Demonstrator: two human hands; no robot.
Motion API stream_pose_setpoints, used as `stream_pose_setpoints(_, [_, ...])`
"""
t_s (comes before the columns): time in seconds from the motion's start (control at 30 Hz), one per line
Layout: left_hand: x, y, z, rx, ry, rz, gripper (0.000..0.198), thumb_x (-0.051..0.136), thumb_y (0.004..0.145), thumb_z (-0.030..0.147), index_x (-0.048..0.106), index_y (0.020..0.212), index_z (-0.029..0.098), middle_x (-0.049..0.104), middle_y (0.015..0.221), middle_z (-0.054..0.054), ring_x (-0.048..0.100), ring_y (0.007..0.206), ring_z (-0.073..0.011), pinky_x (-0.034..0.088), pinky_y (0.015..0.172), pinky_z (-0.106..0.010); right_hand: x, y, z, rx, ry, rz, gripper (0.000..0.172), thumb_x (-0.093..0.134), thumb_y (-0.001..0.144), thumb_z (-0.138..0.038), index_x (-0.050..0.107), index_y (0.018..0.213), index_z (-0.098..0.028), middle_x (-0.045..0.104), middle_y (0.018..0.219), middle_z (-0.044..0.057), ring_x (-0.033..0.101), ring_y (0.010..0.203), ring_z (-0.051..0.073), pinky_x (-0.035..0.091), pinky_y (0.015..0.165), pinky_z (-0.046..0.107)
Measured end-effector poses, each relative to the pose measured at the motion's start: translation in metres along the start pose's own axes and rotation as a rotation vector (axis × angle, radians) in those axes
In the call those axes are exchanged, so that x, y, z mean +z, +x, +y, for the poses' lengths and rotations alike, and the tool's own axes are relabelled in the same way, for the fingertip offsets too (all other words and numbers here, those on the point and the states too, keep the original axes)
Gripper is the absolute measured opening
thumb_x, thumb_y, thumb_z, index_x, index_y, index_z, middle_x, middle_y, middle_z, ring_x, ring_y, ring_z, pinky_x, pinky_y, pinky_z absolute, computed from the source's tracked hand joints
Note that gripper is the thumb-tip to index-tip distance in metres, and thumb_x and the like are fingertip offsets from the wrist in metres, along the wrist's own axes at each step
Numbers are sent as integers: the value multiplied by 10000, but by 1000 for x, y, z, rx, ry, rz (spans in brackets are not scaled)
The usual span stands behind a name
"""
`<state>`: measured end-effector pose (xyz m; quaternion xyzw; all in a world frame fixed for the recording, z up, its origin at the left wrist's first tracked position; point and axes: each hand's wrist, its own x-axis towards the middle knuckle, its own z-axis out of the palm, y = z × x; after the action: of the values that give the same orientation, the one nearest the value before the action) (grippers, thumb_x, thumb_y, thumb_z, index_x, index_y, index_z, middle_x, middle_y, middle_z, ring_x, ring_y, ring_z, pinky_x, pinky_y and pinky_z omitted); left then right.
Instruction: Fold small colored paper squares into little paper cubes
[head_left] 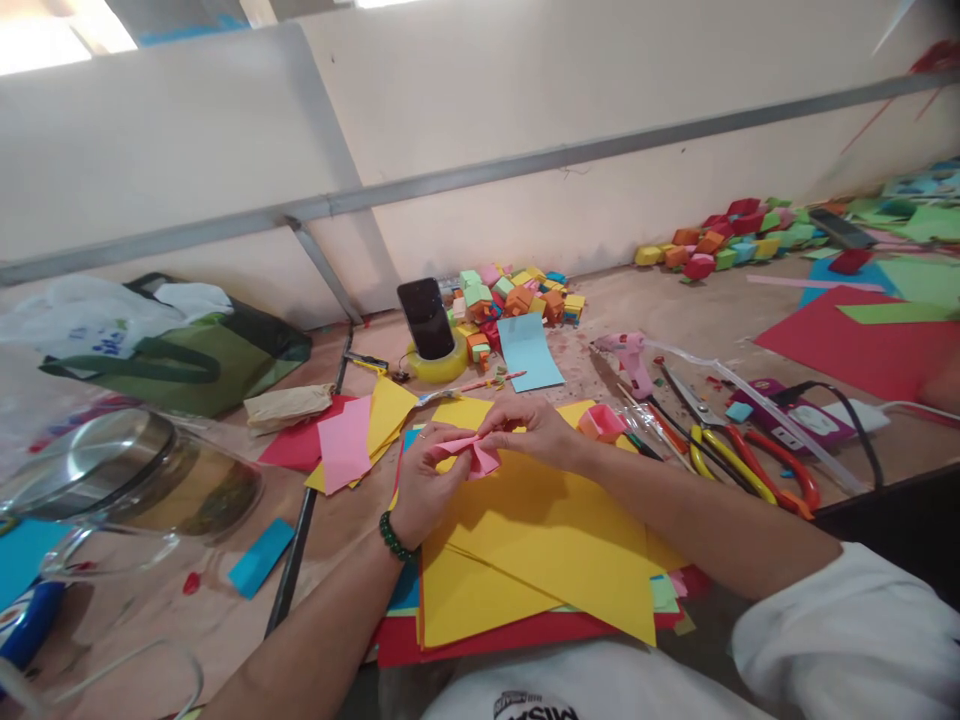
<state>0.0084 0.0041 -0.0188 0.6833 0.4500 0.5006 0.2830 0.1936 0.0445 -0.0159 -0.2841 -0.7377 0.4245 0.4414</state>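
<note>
A folded piece of pink paper (486, 460) is pinched between both hands over a stack of yellow paper sheets (525, 560). My left hand (435, 480), with a green bead bracelet at the wrist, is closed on the paper's left side. From the right, my right hand (529, 430) grips the same piece with its fingertips. Part of the paper is hidden by the fingers. Just right of my right hand sits a small pink paper box (601, 422). Blue and red sheets show under the yellow ones.
A glue gun (634, 360), scissors (694, 400) and pliers (780, 465) lie right. Behind are a phone (426, 315) on a yellow tape roll (439, 365) and a pile of paper cubes (525, 295). Left stand a glass jug (202, 490) and a green bag (217, 360).
</note>
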Motion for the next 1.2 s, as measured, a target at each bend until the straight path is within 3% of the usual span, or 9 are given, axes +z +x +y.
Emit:
stream_pose_setpoints(0.23, [-1, 0, 4, 47, 48, -27, 102, 663, 772, 289, 734, 776, 216, 682, 760, -37, 614, 760, -170, 502, 701, -291, -2, -1, 0, 55, 57, -25, 233, 695, 766, -405, 704, 702, -181, 660, 672, 18, 564, 630, 131, 453, 593, 263])
stream_pose_setpoints(0.43, [1, -2, 5, 117, 77, -7, 108, 653, 797, 277, 741, 782, 215, 672, 749, -31, 614, 717, -153, 499, 669, -274, 4, -2, 6, 166, 216, -7, 304, 768, 673, -445, 661, 703, -162, 635, 655, 0, 569, 592, 113, 478, 570, 248])
stream_pose_setpoints(0.67, [-4, -3, 6, 91, 113, 9, 157, 608, 819, 281, 751, 782, 229, 660, 724, -36, 610, 712, -170, 496, 647, -293, -7, 1, 4, 260, 321, -60, 322, 773, 672, -430, 715, 835, -158, 691, 754, 16, 626, 681, 127, 521, 676, 276])
stream_pose_setpoints(0.8, [-5, -3, 8, 108, 109, -3, 161, 598, 829, 267, 754, 815, 232, 664, 723, -35, 606, 705, -168, 489, 646, -294, -12, 2, 1, 217, 226, -123, 257, 777, 674, -388, 736, 784, -160, 701, 738, 25, 620, 677, 134, 506, 648, 264])
stream_pose_setpoints(1.0, [-2, -2, 10, 134, 125, -20, 124, 630, 814, 267, 743, 802, 217, 663, 711, -23, 607, 689, -152, 485, 643, -273, -8, 1, 1, 74, 102, -99, 191, 734, 730, -352, 741, 732, -162, 693, 693, 33, 599, 646, 133, 465, 617, 256])
stream_pose_setpoints(1.2, [-5, -4, 8, 228, 259, 48, 117, 613, 831, 234, 727, 830, 208, 673, 760, -26, 623, 731, -154, 504, 669, -272, -4, -1, 1, 181, 179, -43, 326, 739, 703, -440, 671, 847, -156, 668, 774, 23, 603, 671, 130, 506, 645, 268])
